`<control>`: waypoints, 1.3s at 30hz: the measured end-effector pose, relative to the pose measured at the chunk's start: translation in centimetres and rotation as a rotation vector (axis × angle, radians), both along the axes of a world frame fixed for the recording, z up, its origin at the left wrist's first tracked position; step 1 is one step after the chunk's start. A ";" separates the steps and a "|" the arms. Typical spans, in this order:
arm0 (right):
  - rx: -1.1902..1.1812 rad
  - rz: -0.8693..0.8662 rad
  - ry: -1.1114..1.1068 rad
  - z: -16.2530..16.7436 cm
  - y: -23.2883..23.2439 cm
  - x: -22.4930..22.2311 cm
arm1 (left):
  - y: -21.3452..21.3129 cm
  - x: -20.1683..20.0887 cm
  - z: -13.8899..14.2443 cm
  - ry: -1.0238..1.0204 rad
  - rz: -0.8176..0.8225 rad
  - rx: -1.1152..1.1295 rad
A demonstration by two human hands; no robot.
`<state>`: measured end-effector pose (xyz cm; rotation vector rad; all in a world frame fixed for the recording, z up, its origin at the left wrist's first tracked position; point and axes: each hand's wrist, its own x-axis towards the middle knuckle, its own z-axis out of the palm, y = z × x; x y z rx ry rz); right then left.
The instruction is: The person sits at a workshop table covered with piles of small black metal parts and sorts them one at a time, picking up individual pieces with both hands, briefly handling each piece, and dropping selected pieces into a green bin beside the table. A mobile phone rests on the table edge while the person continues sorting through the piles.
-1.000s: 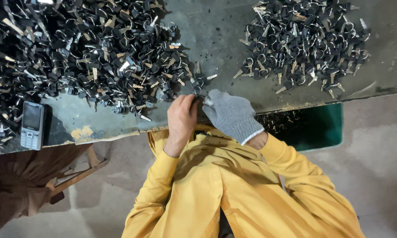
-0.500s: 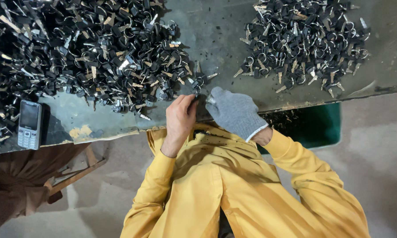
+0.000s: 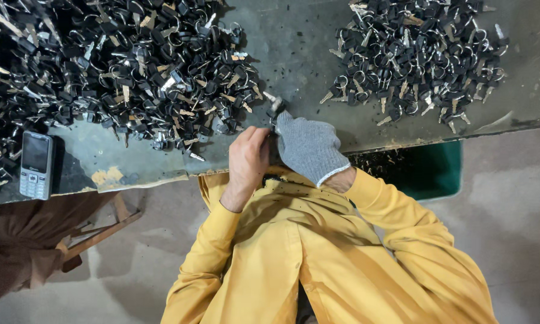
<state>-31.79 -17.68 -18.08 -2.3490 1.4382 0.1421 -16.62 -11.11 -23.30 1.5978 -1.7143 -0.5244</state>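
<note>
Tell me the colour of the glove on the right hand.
Grey knit with a white cuff, on the right hand, seen in the head view.

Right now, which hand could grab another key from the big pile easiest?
Probably the left hand: it is bare and beside the big pile. The gloved right hand grips a small metal piece.

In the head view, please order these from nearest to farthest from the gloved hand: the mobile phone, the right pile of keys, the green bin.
From the gloved hand:
1. Right pile of keys, up and right on the table.
2. Green bin, right, below the table edge.
3. Mobile phone, far left.
</note>
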 end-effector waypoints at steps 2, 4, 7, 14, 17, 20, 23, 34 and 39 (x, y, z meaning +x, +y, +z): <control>-0.048 0.015 -0.043 0.2 0.3 -0.5 | 0.0 0.2 0.0 0.081 0.022 -0.041; -0.092 0.055 -0.120 0.3 0.8 -1.2 | 0.1 0.3 -0.2 0.140 0.039 -0.037; -0.262 0.169 -0.107 0.2 2.0 -1.6 | 0.3 0.3 -0.8 0.104 0.031 -0.010; -0.114 0.150 -0.090 -0.2 1.9 -1.2 | 0.6 -0.2 -1.3 -0.071 -0.006 -0.073; -0.153 0.175 -0.117 0.1 1.8 -1.4 | 0.5 -0.6 -1.1 -0.125 -0.003 -0.048; -0.088 0.180 -0.271 0.5 1.6 -1.9 | 0.4 -0.8 -1.2 -0.062 -0.002 -0.075; -0.047 0.110 -0.312 0.9 1.6 -2.5 | 0.2 -0.6 -1.7 0.504 0.051 0.139; 0.075 0.014 -0.482 0.1 2.5 -1.9 | 1.2 0.5 -2.8 1.108 -0.052 0.286; 0.055 -0.175 -0.576 -1.2 2.7 -1.4 | 0.8 -0.3 -2.9 1.260 0.018 0.244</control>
